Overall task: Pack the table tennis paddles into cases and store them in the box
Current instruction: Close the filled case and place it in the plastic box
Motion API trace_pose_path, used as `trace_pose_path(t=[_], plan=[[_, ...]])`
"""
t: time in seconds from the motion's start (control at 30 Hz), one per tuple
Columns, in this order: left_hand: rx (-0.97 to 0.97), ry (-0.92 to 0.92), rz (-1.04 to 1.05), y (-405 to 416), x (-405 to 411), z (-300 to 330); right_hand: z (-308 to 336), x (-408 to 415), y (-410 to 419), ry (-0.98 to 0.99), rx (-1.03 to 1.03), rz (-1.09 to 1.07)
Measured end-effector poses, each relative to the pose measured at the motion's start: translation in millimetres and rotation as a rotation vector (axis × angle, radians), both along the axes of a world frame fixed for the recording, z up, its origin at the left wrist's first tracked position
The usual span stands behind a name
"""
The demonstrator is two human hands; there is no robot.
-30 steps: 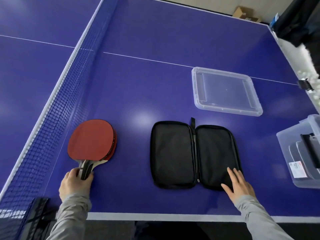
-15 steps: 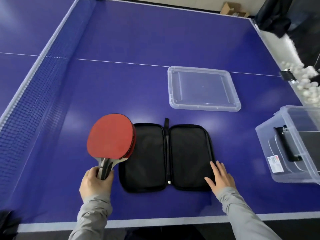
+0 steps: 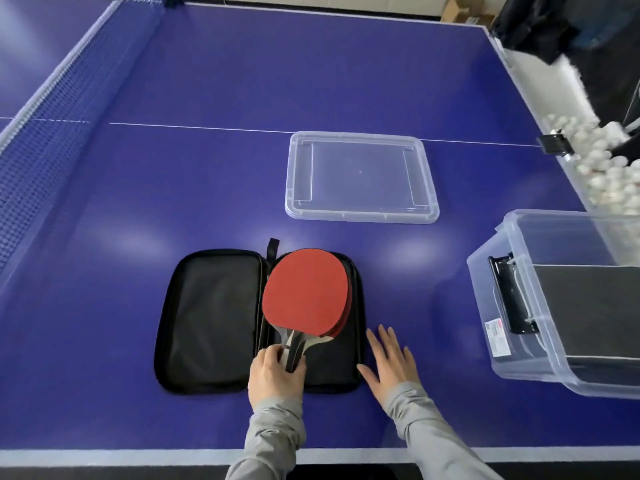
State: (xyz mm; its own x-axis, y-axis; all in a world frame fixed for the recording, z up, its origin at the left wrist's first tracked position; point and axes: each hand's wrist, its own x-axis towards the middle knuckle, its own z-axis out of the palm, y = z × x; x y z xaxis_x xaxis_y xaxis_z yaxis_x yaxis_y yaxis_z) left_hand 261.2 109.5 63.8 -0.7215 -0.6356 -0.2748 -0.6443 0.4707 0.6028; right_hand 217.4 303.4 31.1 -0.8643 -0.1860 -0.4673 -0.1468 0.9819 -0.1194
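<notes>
Paddles [image 3: 306,294] are lying over the open case [image 3: 214,320], left hand [image 3: 275,375] grasping their handles, right hand [image 3: 391,362] resting flat, released, on the worktop [image 3: 207,81].

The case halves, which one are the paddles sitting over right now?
The right half of the open case, beside the flat right hand. The left hand holds the paddles over it; the left half has nothing in it.
</notes>
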Motion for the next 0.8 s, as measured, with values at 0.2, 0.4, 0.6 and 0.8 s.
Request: trace_pose_path(t=[0.2,0.4,0.6,0.8], plan=[[0.010,-0.076,0.064,28.7,-6.4,-11.2,-8.7,2.4,1.8,0.016,-0.053,-0.002],[0.021,-0.080,0.135,39.4,-20.0,-16.9,-13.6,4.7,2.5,0.013,-0.046,0.001],[0.031,-0.047,0.138,45.2,-31.9,-27.3,-12.5,4.6,4.2,0.024,-0.049,0.017],[0.062,-0.018,0.061,39.4,-26.6,-33.9,-10.6,4.9,3.4,0.025,-0.048,0.016]])
